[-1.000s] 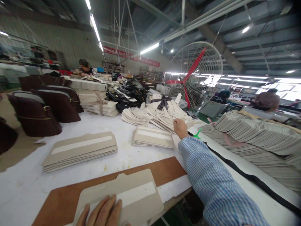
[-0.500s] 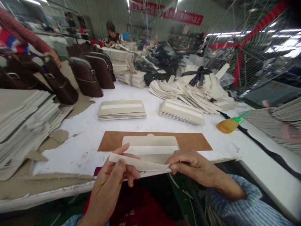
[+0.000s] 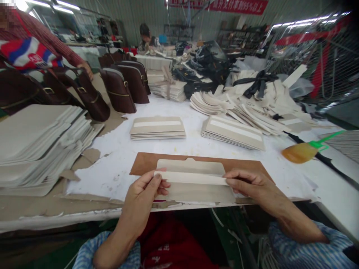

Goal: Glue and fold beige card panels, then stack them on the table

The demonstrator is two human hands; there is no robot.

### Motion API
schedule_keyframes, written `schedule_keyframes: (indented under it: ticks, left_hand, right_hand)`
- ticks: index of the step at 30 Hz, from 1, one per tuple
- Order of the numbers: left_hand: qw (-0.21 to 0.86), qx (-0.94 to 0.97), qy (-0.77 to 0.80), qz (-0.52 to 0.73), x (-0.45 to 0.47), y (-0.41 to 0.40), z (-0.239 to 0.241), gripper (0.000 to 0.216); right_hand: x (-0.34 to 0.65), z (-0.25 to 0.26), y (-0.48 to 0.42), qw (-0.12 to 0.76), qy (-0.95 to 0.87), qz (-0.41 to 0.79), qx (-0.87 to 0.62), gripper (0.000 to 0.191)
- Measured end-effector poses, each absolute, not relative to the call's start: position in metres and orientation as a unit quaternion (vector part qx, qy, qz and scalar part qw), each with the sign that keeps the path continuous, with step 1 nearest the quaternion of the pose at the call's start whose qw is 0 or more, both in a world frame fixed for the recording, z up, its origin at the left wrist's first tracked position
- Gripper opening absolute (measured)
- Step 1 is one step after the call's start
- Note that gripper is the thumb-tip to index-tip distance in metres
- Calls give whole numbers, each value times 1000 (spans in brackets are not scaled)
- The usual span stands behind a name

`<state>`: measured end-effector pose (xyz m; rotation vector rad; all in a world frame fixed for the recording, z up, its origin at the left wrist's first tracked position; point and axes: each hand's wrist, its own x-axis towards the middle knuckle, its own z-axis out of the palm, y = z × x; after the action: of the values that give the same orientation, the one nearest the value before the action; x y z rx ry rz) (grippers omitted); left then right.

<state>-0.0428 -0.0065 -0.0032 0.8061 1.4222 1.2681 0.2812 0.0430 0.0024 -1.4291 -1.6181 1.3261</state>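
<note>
The left hand (image 3: 146, 188) and right hand (image 3: 249, 183) each pinch 1 end of a white strip (image 3: 193, 178), held across the tabbed grey card (image 3: 193, 183) lying on the brown board (image 3: 196, 164). If either pinch pulls unevenly, the strip could land crooked or wrinkle. No containers show; beyond the board lie 2 finished card stacks (image 3: 157, 127).

Corrugated wall (image 3: 146, 15), red banner (image 3: 224, 5), ceiling strip lights (image 3: 56, 4) above.
</note>
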Motion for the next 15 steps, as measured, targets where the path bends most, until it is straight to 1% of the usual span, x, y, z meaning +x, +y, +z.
schedule_keyframes:
  ticks: [2, 5, 7, 10, 15]
  left_hand:
    - [486, 363, 599, 523, -43, 6, -1, 56]
    - [399, 421, 653, 487, -45, 22, -1, 42]
    - [326, 472, 690, 441, -47, 29, -2, 34]
    - [234, 526, 715, 397, -51, 33, -5, 28]
    - [164, 565, 721, 365, -51, 38, -7, 21]
  right_hand:
    - [280, 1, 55, 328, -588, 482, -560, 46]
    - [275, 1, 71, 350, -561, 483, -574, 51]
    - [271, 1, 78, 338, -549, 484, -592, 50]
    - [265, 0, 83, 323, -545, 468, -616, 47]
    - [260, -7, 83, 308, -574, 414, -636, 44]
